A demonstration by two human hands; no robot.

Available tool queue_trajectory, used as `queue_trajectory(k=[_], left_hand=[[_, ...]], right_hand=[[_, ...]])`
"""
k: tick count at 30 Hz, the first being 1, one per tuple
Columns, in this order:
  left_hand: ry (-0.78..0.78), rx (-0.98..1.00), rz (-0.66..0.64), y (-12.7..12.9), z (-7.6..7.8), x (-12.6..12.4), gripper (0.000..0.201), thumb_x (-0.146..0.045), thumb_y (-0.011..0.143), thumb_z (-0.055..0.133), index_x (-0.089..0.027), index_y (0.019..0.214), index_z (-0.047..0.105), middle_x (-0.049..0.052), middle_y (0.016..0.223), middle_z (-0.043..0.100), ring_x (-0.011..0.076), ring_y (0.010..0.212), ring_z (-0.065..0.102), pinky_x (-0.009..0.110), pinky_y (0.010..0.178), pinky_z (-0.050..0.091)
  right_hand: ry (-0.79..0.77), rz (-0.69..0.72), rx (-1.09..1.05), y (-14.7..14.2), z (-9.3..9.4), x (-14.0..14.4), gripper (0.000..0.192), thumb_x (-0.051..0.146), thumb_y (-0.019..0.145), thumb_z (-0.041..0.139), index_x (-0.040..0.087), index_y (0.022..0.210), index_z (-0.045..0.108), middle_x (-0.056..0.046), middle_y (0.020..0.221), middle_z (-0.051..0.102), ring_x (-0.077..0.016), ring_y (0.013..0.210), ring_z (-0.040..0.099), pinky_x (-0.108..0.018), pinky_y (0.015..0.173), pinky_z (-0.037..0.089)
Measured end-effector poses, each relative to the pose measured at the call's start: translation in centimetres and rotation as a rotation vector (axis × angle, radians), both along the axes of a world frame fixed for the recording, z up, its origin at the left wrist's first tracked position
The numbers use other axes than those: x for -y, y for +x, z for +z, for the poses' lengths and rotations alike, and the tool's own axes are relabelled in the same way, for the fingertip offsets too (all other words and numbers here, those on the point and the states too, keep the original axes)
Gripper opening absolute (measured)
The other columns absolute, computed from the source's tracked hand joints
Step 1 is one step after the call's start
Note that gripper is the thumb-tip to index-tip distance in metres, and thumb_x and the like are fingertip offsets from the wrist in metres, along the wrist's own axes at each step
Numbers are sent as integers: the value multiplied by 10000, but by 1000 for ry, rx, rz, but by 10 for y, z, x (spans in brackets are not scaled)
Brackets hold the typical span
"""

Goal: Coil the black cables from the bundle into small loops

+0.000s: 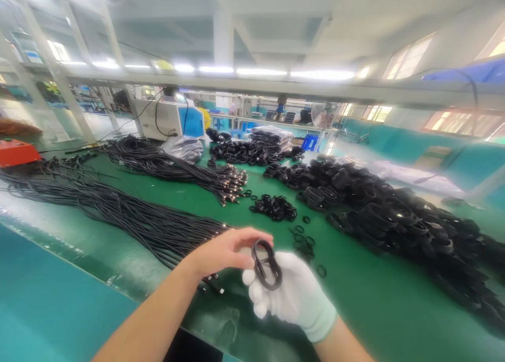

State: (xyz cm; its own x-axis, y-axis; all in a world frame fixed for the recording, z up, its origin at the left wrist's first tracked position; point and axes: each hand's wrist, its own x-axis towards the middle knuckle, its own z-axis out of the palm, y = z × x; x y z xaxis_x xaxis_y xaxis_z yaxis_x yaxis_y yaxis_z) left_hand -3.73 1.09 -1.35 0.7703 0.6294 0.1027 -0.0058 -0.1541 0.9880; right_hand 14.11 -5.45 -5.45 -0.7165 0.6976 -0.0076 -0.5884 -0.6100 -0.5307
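Note:
Just above the front of the green table (355, 299), a black oval loop (272, 284) with a strand across its middle is held between my two hands. My left hand (226, 250), bare, reaches in from the left with thumb and fingers curved round the loop's upper left side. In a white glove, my right hand (292, 293) supports the loop from below and behind, its fingers curled. Past the hands lie small black rings (303, 241), some loose and others in a small heap (274, 208). The loop's exact kind is unclear.
Long black cables (130, 214) spread across the left, near my left forearm. Another cable bundle (189, 172) with metallic ends lies behind. Large piles of black coiled pieces (379, 209) cover the right. A white and blue machine (169, 119) and a red box (18, 151) stand farther back.

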Motion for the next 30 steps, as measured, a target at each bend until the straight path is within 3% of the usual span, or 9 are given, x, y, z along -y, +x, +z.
queue_trajectory(k=[2,5,7,12,15,19,20,25,30], left_hand=[[-14,7,-19,2,-5,-1,451,-210,674,657,-191,1123,613,61,1120,614,233,1045,558,344,929,423],[114,-149,157,7,-8,1,395,-201,669,664,-217,1064,643,42,1113,622,233,1065,543,362,968,395],[195,-229,267,10,-8,1,390,-230,687,665,-231,1076,639,41,1144,615,230,1082,537,365,980,391],[189,-123,556,10,-22,-10,354,-364,802,556,-168,1095,589,83,1129,626,218,1042,584,361,931,453],[237,-177,704,8,-37,-18,338,-398,794,559,-166,1037,595,74,1074,638,220,977,610,364,889,476],[328,-288,705,7,-50,-23,303,-415,809,533,-203,1011,607,42,1034,635,207,923,611,344,846,480],[342,-311,688,7,-52,-22,292,-415,814,525,-208,1002,610,36,1020,634,205,909,611,336,830,480],[448,-419,564,14,-51,-16,237,-368,846,474,-226,964,622,17,916,627,190,803,604,310,738,468],[476,-489,519,17,-50,-12,198,-292,855,445,-237,922,623,5,895,617,169,744,594,284,698,447]], right_hand=[[25,-47,111,-1,0,-1,514,498,821,463,34,996,601,-123,946,600,-181,762,624,-315,655,528],[167,-306,432,0,-1,-4,445,405,775,621,112,1102,549,-78,909,596,-179,769,618,-332,673,521],[224,-408,577,2,-4,-5,495,278,705,709,139,1137,510,-63,905,590,-178,758,621,-342,670,521],[225,-432,554,8,0,-1,440,287,738,655,142,1119,490,-99,991,581,-196,772,643,-413,724,520],[305,-501,800,22,15,-4,434,279,707,666,140,1093,523,-78,925,603,-216,807,628,-424,744,511],[661,-802,1702,69,35,-29,497,328,728,630,213,1197,513,-69,1112,589,-232,996,560,-382,874,446],[668,-857,1865,84,37,-39,510,302,729,625,204,1215,506,-83,1161,566,-249,1050,530,-392,920,409],[569,-927,2245,154,41,-98,459,228,770,621,129,1204,511,-139,1181,541,-280,1108,491,-447,965,367],[522,-940,2439,184,50,-149,361,347,884,519,170,1197,495,-89,1228,509,-225,1060,534,-453,885,451]])
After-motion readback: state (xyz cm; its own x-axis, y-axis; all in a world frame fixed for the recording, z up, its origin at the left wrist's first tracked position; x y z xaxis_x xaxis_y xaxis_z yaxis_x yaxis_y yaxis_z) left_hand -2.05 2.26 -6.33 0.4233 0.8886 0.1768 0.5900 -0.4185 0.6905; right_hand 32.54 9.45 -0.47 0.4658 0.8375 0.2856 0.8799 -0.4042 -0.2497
